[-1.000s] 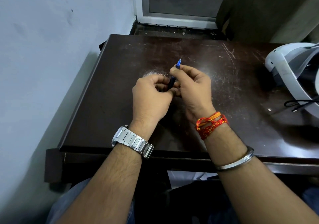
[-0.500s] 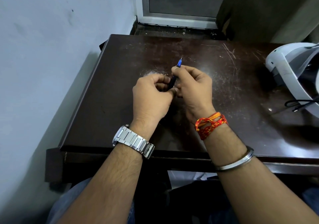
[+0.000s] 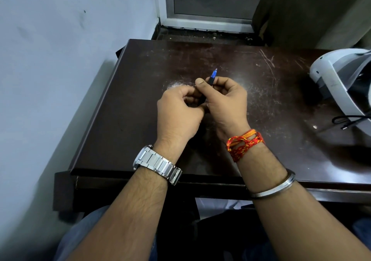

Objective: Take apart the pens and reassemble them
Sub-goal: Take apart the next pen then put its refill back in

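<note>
Legible text, labels, brands, numbers, signs: none that I can read from here. I checked the blue-tipped dark pen [image 3: 213, 77], the silver metal link watch [image 3: 157, 164], the white plastic headset [image 3: 341, 75] and the scratched dark brown wooden surface [image 3: 140, 104]; no readable marking on any of them.

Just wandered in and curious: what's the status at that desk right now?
Right hand shut on pen, blue tip up and away. Left hand curled at pen's lower end; grip hidden. White headset far right, clear of work.
</note>
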`<state>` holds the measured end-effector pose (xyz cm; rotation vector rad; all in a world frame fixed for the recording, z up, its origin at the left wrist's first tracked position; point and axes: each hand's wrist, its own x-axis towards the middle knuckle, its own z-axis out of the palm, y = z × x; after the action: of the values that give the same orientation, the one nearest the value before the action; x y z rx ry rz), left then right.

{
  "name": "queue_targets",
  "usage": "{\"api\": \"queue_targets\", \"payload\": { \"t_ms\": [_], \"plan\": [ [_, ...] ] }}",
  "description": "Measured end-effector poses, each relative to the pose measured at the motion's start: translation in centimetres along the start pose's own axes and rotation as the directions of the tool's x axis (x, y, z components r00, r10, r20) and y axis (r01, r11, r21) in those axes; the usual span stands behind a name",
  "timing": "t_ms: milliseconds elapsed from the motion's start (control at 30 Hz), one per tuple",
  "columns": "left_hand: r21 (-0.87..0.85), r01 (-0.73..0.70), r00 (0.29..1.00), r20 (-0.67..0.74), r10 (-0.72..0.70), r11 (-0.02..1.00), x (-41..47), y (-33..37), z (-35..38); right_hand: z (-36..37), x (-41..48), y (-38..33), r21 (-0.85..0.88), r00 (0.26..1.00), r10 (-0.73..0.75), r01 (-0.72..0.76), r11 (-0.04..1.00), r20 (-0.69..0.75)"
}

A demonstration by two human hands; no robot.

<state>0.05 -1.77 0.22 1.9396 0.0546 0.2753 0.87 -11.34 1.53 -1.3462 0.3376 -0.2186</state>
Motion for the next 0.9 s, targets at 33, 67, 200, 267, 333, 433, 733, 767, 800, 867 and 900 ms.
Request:
{"api": "queue_targets", "payload": {
  "t_ms": [33, 67, 200, 267, 333, 433, 733, 767, 800, 867, 900],
  "plan": [
    [-0.001, 0.011, 1.0, -0.009, -0.011, 1.0, 0.1, 0.0, 0.0, 0.0, 0.0, -0.1, 0.003, 1.0, 0.016, -0.016, 1.0, 0.012],
    [-0.004, 0.019, 1.0, -0.019, -0.019, 1.0, 0.1, -0.1, -0.1, 0.0, 0.0, -0.2, 0.011, 0.999, 0.022, -0.022, 1.0, 0.027],
    [0.001, -0.005, 0.998, -0.059, 0.005, 1.0, 0.2, 0.1, -0.3, -0.1, 0.0, -0.3, -0.014, 0.999, -0.026, 0.027, 1.0, 0.042],
    [0.02, -0.021, 0.997, -0.079, 0.022, 1.0, 0.2, 0.2, -0.5, -0.2, -0.2, -0.2, -0.003, 0.998, -0.049, 0.05, 0.999, 0.025],
    [0.028, -0.021, 0.997, -0.077, 0.023, 0.999, 0.1, 0.3, -0.5, -0.3, -0.2, -0.2, 0.018, 0.999, -0.05, 0.05, 0.999, -0.002],
    [0.032, -0.01, 0.998, -0.06, 0.012, 0.999, 0.1, 0.5, -0.7, -0.3, 0.0, -0.2, 0.027, 1.0, -0.019, 0.019, 0.999, -0.001],
    [0.077, -0.014, 0.998, -0.059, 0.019, 0.997, 0.0, 0.8, -1.1, -0.4, 0.1, 0.1, 0.014, 1.0, 0.007, -0.007, 1.0, 0.005],
    [0.078, -0.017, 0.998, -0.059, 0.021, 0.997, 0.0, 0.8, -1.1, -0.3, 0.2, 0.0, 0.02, 1.0, 0.009, -0.009, 1.0, -0.011],
    [0.077, -0.015, 0.998, -0.057, 0.019, 0.997, 0.0, 0.7, -1.0, -0.3, 0.2, 0.0, 0.025, 1.0, 0.012, -0.011, 1.0, -0.024],
    [0.08, -0.009, 0.999, -0.048, 0.013, 0.997, 0.0, 0.7, -1.0, -0.2, 0.1, 0.2, 0.047, 0.999, 0.023, -0.022, 0.999, -0.034],
    [0.081, -0.007, 0.999, -0.051, 0.012, 0.997, 0.0, 0.6, -1.0, -0.2, 0.1, 0.2, 0.057, 0.999, 0.028, -0.027, 0.998, -0.033]
  ]
}}
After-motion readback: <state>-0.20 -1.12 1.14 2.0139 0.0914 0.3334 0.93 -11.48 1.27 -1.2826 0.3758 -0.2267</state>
